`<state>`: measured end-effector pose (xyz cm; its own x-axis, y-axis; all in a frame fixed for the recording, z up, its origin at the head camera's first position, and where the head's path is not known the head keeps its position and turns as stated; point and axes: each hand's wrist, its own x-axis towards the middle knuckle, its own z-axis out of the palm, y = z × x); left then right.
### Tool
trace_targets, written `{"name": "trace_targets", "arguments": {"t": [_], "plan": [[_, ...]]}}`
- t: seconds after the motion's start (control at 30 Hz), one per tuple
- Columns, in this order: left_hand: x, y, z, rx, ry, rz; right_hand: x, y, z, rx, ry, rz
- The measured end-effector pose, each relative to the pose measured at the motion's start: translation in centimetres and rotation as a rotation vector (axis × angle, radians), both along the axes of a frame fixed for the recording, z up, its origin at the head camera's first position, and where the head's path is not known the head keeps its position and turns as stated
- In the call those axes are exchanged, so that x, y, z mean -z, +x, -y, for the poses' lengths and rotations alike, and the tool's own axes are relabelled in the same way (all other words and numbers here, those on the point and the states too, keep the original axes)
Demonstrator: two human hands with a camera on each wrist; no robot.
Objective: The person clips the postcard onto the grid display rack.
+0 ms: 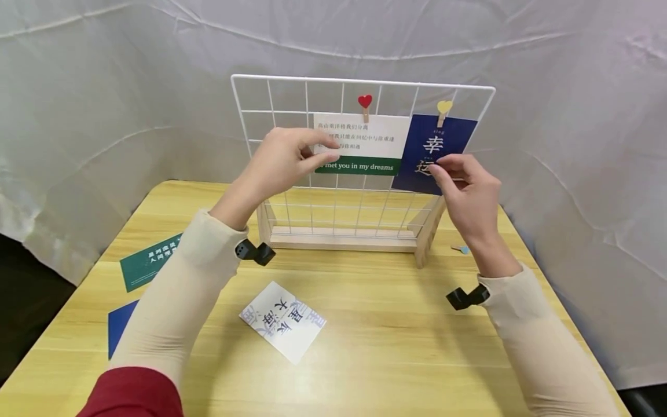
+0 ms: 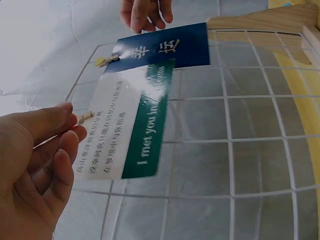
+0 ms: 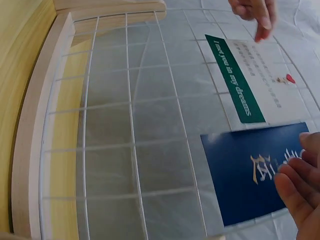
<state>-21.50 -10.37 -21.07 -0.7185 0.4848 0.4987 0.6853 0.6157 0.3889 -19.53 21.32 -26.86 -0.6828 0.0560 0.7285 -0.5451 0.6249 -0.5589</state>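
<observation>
One blue card, upright, tilted clockwise.

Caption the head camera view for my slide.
Two hands touch cards clipped to a white wire grid panel on a wooden table.

right hand – fingers on blue card | white-green card beside – wire grid

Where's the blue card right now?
In the head view, the blue card hangs upper right on the wire grid under the yellow heart clip, right hand touching it.
</observation>
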Motion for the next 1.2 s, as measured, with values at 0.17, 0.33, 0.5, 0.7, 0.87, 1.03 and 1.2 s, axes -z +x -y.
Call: {"name": "trace_targets", "arguments": {"t": [0.17,0.33,0.5,0.7,0.87,1.03,1.2], "plan": [[1.3,0.6,1.1,0.01,-0.015,0.067,0.6,0.6,-1.7,0.025,0.024,0.059],[3.0,1.0,2.3,0.003,-0.004,0.122,1.1,1.1,-3.3,0.023,0.036,0.081],[4.6,1.5,3.7,0.0,0.005,0.174,1.4,1.5,-4.6,0.009,0.054,0.092],[5.7,2.4,4.8,0.007,0.016,0.206,2.1,2.2,-5.9,0.056,0.118,0.145],[6.7,2.7,5.5,-0.012,0.019,0.247,2.9,2.8,-7.3,0.059,0.145,0.178],[8.2,3.3,6.3,-0.006,0.018,0.266,4.6,3.9,-9.0,0.048,0.19,0.213],[9.7,4.0,7.0,-0.005,0.011,0.286,6.2,4.6,-10.3,0.03,0.204,0.273]]}}
